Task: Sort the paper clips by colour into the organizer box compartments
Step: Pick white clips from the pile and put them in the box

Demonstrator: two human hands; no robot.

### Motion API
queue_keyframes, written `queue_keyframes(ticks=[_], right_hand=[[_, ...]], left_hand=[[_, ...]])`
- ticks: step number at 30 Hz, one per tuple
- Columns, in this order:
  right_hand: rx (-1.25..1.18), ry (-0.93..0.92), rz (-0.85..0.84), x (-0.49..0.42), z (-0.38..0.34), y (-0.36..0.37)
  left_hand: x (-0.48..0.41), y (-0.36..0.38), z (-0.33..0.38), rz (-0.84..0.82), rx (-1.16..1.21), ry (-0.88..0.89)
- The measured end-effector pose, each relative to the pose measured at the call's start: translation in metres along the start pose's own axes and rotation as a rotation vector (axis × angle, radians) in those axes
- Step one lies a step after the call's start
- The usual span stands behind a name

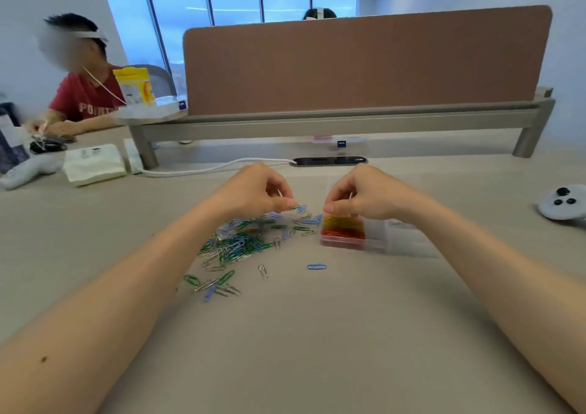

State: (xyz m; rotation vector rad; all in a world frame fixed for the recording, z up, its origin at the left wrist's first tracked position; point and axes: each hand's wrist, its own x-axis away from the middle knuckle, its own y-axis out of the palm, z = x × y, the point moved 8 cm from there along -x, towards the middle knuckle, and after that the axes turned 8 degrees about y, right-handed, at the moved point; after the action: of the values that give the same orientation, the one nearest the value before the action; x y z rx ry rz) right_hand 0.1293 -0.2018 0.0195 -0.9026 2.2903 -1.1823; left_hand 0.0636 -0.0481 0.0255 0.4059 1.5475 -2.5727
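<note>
A loose pile of green, blue and silver paper clips (236, 242) lies on the beige table. A clear organizer box (374, 239) stands to its right, its left compartments holding yellow and red clips (342, 228). My left hand (257, 191) hovers over the far end of the pile, fingers curled, pinching a clip. My right hand (361, 194) is above the box's left end, fingers curled round thin silver clips. One blue clip (316, 267) and one silver clip (263, 271) lie apart, nearer to me.
A brown desk divider (364, 61) on a grey frame closes off the far side. A white cable (206, 167) and tissue pack (93, 163) lie at far left, where a person sits. A white controller (563, 202) rests at right.
</note>
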Motion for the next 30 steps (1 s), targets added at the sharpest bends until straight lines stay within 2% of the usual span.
queue_keyframes(ticks=[3, 9, 15, 25, 30], right_hand=[[0.041, -0.079, -0.063, -0.014, -0.033, 0.029], [0.099, -0.189, -0.154, -0.027, -0.088, 0.078], [0.188, -0.264, -0.136, -0.034, -0.112, 0.109], [0.18, -0.229, -0.097, -0.037, -0.103, 0.112], [0.129, -0.212, -0.181, -0.03, -0.101, 0.109]], left_hand=[[0.036, -0.024, -0.037, 0.039, -0.028, -0.141], [0.099, -0.035, -0.072, -0.071, -0.106, -0.32], [0.112, -0.024, -0.07, -0.102, -0.152, -0.334], [0.111, -0.019, -0.072, -0.104, -0.148, -0.366], [0.112, -0.019, -0.073, -0.111, -0.125, -0.384]])
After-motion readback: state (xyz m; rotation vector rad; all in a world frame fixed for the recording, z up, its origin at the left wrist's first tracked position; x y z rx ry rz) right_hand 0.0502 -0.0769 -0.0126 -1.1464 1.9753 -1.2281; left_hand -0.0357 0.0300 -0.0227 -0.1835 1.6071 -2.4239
